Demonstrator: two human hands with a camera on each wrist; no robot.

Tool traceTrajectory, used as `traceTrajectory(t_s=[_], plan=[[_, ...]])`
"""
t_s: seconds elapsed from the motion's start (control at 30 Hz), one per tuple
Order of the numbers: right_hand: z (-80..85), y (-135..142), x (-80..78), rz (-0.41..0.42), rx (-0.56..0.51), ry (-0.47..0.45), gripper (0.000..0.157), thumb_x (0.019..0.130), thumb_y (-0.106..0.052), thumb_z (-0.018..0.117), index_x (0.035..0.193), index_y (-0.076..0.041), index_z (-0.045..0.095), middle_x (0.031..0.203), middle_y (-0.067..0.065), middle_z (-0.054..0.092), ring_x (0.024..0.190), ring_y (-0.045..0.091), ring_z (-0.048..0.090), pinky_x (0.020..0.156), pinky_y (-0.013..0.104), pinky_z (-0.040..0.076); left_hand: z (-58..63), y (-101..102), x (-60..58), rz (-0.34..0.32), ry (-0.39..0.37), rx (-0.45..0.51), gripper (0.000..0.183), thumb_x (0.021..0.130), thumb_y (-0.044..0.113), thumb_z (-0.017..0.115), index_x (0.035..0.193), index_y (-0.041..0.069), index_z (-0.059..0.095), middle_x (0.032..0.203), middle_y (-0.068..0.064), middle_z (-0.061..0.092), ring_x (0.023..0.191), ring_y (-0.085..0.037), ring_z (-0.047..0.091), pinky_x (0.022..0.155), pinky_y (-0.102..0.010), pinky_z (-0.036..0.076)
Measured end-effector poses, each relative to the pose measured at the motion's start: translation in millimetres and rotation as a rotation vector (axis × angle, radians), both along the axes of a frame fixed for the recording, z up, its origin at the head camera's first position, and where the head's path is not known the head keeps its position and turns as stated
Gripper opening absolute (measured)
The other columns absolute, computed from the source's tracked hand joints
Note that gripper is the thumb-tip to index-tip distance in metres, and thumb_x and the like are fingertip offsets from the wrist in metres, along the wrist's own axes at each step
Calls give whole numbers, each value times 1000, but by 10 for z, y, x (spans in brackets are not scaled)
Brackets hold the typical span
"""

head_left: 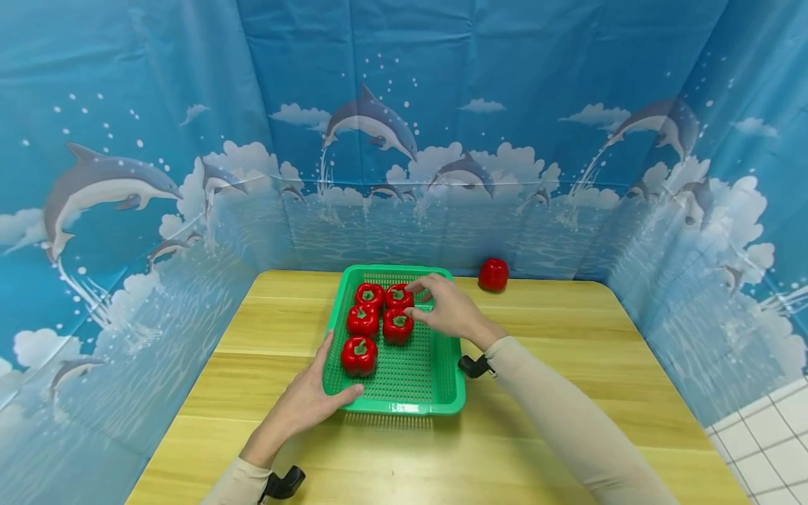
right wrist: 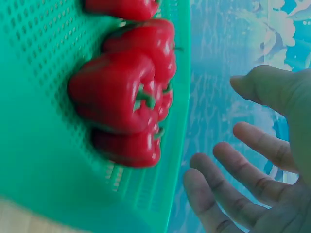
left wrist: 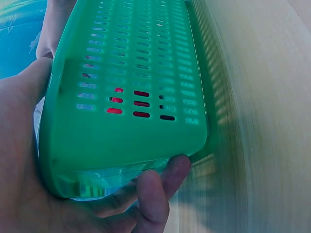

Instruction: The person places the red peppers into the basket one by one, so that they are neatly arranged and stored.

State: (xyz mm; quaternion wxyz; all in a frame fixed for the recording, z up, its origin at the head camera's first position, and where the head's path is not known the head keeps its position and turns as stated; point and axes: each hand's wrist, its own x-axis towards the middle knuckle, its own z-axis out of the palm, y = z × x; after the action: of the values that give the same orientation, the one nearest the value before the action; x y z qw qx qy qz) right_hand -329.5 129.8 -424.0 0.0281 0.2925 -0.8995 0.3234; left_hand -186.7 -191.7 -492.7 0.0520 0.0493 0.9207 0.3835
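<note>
Several red bell peppers with green stems stand in a green perforated plastic basket. They fill its left side and far middle. My left hand grips the basket's near left corner, the thumb lying over the near rim. In the left wrist view, its fingers curl round the basket wall. Over the right part of the basket hovers my right hand, fingers spread and nothing held. The closest bell pepper sits just left of its thumb; the right wrist view shows a gap between hand and peppers.
Another red bell pepper lies on the wooden table at the far edge, right of the basket. A blue dolphin-print curtain rises along the back and sides. White tiles show at the lower right.
</note>
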Motion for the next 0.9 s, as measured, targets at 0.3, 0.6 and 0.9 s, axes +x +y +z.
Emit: traceTrajectory(t_s=[0.3, 0.6, 0.9], plan=[[-50, 258, -151, -64, -59, 58, 43, 109, -27, 85, 148, -11, 77, 141, 14, 73, 119, 36, 79, 96, 53, 70, -6, 6, -3, 4, -1, -5, 124, 102, 64, 84, 190, 30, 4, 187, -29, 37, 151, -66, 60, 110, -83, 58], [-157, 514, -322, -129, -113, 61, 40, 112, -24, 81, 149, -11, 75, 150, 22, 67, 125, 44, 78, 94, 55, 71, 5, 4, -2, 7, 2, -3, 124, 102, 65, 84, 190, 33, 3, 188, -26, 35, 150, -65, 62, 108, -82, 59], [-242, 792, -523, -228, -106, 34, 44, 112, -24, 80, 152, -8, 73, 156, 26, 60, 136, 48, 70, 104, 64, 63, -2, -1, -15, 13, -9, 5, 123, 102, 65, 84, 190, 37, 3, 190, -23, 33, 154, -65, 58, 111, -83, 57]])
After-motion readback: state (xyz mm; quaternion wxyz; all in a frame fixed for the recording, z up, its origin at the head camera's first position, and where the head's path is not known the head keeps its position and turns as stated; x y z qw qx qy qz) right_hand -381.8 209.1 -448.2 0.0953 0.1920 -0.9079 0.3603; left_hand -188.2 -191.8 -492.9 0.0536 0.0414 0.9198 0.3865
